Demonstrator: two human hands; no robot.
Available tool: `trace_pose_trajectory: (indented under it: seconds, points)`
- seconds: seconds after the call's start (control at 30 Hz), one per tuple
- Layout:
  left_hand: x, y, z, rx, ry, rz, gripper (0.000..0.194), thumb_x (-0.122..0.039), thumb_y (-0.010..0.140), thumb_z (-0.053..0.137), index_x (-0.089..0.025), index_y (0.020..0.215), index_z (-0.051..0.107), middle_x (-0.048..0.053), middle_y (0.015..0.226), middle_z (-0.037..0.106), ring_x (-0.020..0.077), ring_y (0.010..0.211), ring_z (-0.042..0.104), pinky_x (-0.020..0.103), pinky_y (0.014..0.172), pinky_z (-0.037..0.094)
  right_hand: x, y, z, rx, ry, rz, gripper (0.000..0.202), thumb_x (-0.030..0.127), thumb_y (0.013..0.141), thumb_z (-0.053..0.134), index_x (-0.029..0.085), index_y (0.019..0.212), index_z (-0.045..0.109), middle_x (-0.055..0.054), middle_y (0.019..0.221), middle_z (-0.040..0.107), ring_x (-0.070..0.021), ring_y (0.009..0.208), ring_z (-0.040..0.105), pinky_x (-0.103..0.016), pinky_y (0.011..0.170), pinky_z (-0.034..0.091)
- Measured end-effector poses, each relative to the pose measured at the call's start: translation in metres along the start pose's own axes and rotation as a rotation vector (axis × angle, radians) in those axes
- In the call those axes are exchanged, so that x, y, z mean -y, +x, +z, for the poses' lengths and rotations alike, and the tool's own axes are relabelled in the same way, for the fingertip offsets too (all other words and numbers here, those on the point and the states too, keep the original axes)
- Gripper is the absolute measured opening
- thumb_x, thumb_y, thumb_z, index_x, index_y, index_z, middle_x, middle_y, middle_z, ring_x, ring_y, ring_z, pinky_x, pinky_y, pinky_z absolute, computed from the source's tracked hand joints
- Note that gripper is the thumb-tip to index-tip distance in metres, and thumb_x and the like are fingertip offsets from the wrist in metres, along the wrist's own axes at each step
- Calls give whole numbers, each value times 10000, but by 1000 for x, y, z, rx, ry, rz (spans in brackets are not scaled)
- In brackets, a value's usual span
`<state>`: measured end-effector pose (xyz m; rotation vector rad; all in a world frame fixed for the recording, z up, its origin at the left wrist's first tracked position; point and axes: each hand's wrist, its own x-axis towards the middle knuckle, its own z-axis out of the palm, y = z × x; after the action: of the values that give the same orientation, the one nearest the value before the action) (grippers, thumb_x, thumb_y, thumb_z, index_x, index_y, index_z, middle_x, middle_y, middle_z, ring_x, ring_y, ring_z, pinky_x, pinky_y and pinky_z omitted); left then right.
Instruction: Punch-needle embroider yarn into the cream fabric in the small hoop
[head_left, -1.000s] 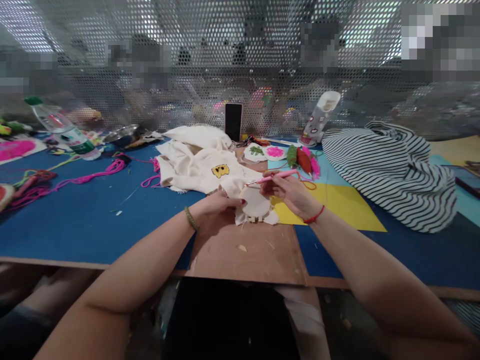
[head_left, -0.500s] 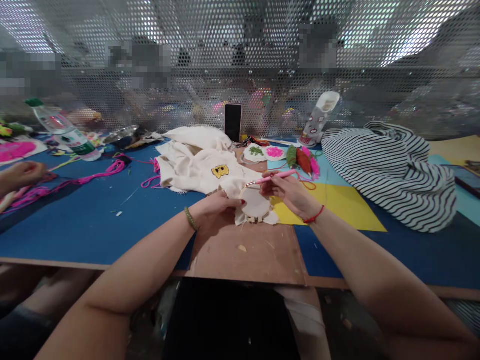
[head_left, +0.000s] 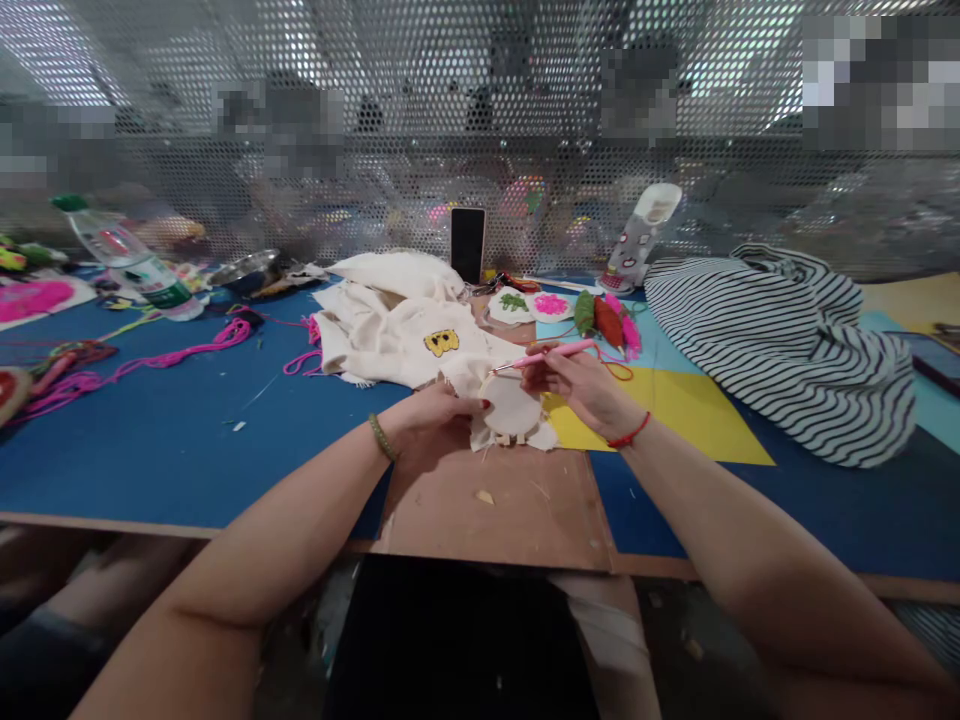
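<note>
My left hand [head_left: 439, 412] is closed on the left side of a small round embroidery hoop [head_left: 511, 405] stretched with off-white cloth, its thumb lying on the rim. In my right hand [head_left: 581, 385] is a pink-handled punch needle [head_left: 564, 350], gripped like a pen. Its thin metal tip points left, near the hoop's upper left edge; whether it touches the cloth I cannot tell. Behind the hoop lies a heap of off-white cloth [head_left: 390, 330] bearing a yellow embroidered patch [head_left: 441, 343].
A phone [head_left: 468, 245] stands upright at the back. Green, rust and pink yarn [head_left: 607, 322] lies right of two round embroidered pieces. A striped cloth [head_left: 780, 350] fills the right side. Pink yarn [head_left: 180, 350] and a bottle [head_left: 142, 270] are at left. Brown board [head_left: 495, 510] lies in front.
The other person's hand at the far left has gone out of view, leaving a round piece at the edge. My hands, the hoop and the punch needle look almost unmoved.
</note>
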<state>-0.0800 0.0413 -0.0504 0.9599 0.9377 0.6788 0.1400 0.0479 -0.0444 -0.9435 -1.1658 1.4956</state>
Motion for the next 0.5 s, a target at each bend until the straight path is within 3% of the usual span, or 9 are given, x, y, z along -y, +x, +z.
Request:
trace_pose_trajectory:
  seconds: [0.5]
  points:
    - [2, 1, -2, 36, 0, 27, 237, -126, 686, 800, -133, 903, 704, 91, 895, 724, 161, 775, 648, 302, 759, 513, -1, 1, -2, 26, -8, -9, 354, 508, 742, 750, 205, 911, 678, -49, 852, 749, -170, 743, 695, -364, 780, 556]
